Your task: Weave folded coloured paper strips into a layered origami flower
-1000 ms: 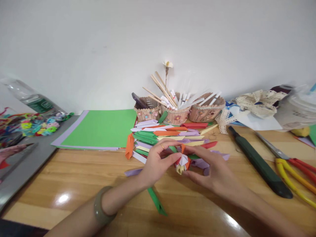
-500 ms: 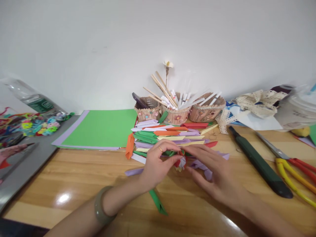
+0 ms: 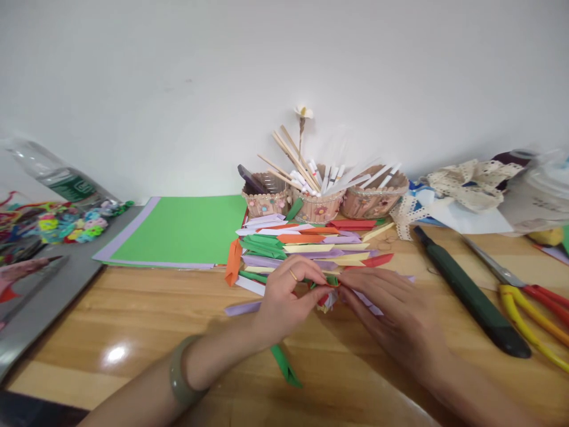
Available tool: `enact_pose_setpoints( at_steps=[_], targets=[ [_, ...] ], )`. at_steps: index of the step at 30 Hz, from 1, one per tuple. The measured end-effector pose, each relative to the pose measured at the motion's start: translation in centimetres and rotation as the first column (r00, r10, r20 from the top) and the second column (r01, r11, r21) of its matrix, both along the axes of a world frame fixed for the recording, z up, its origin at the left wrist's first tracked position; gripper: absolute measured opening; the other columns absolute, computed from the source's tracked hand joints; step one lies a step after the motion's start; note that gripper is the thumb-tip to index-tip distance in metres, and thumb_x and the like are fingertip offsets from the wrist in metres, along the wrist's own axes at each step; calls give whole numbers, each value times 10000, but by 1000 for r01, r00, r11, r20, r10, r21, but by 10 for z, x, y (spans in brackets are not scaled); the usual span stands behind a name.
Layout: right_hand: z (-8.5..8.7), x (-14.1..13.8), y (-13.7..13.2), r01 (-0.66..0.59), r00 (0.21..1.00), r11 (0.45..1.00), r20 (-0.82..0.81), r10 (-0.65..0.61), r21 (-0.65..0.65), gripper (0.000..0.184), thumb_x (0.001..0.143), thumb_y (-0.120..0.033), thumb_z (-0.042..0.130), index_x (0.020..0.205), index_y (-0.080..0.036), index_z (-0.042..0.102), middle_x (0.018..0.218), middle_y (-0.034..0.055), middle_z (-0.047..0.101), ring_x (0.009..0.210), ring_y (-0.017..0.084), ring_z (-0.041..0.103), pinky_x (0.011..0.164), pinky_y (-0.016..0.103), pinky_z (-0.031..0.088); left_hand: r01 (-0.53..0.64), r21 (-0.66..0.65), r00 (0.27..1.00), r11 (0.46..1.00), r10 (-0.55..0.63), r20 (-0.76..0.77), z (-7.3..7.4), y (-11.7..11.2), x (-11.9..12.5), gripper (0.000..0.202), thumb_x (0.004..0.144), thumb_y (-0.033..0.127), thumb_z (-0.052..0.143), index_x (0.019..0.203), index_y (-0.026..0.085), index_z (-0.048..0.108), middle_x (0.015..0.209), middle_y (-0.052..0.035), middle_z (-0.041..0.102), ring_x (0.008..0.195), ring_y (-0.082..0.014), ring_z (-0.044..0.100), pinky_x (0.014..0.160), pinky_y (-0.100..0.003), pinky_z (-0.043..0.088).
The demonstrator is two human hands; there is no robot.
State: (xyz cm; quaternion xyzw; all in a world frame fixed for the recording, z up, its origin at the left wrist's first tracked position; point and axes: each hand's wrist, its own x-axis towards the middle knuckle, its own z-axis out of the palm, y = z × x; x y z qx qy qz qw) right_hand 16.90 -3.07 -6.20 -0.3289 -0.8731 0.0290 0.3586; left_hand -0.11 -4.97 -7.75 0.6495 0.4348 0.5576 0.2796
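Observation:
My left hand (image 3: 284, 299), with a ring on one finger, pinches a small folded-paper piece (image 3: 328, 301) at the middle of the table. It shows red, white, green and orange folds, mostly covered by my fingers. From the other side, my right hand (image 3: 393, 314) closes its thumb and fingertips on the piece's edge. Just behind both hands lies a heap of folded paper strips (image 3: 306, 238) in several colours. A green folded strip (image 3: 285, 366) pokes out below my left wrist, and a lilac strip (image 3: 242, 309) lies left of it.
Decorated baskets (image 3: 320, 209) with sticks and pens stand against the wall. Green paper sheets (image 3: 186, 228) lie at left, beside a grey board (image 3: 53, 296). To the right are a dark green long-handled tool (image 3: 473, 296), scissors (image 3: 502, 270), yellow-handled pliers (image 3: 528, 320) and lace ribbon (image 3: 471, 181).
My right hand's fingers have come together and moved in to the paper piece, where before they were spread beside it. My left hand keeps its pinch, slightly shifted.

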Motion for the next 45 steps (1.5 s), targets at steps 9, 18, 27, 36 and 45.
enact_pose_setpoints(
  at_steps=[9, 18, 27, 36, 45],
  targets=[
    [18, -5, 0, -105, 987, 898, -154, 42, -428, 116, 800, -170, 489, 708, -211, 546, 678, 25, 613, 632, 158, 568, 570, 272, 457, 329, -429, 927, 841, -202, 316, 8, 3, -3, 129, 694, 210, 643, 774, 162, 554, 766, -24, 601, 708, -124, 563, 664, -249, 437],
    [15, -6, 6, -150, 967, 626, -245, -67, -765, 142, 769, -277, 538, 662, -185, 554, 605, -14, 561, 550, 116, 486, 495, 218, 373, 427, -534, 859, 730, -142, 492, 6, 10, -4, 260, 544, 234, 752, 654, 138, 538, 683, 0, 597, 627, -96, 535, 614, -233, 416],
    [15, -7, 6, -203, 972, 591, -235, 25, -780, 149, 768, -268, 533, 653, -176, 553, 576, -19, 528, 519, 98, 431, 472, 210, 335, 447, -513, 860, 733, -192, 473, 6, 9, -7, 158, 595, 193, 690, 682, 142, 568, 671, 7, 576, 615, -91, 526, 591, -219, 407],
    [2, -6, 9, -169, 983, 735, -165, 79, -657, 134, 797, -219, 514, 670, -180, 533, 592, -7, 563, 524, 103, 486, 478, 203, 383, 382, -553, 910, 741, -195, 367, 7, 7, -3, 108, 623, 161, 619, 686, 149, 532, 675, 14, 551, 543, -75, 505, 516, -204, 389],
    [-2, -5, 3, -119, 993, 979, -43, 113, -164, 116, 802, -114, 495, 755, -197, 560, 642, 30, 619, 589, 140, 556, 536, 249, 429, 142, -328, 989, 934, -119, 92, 3, 7, -1, 78, 654, 86, 570, 641, 153, 609, 693, -8, 556, 661, -107, 523, 611, -224, 410]
  ],
)
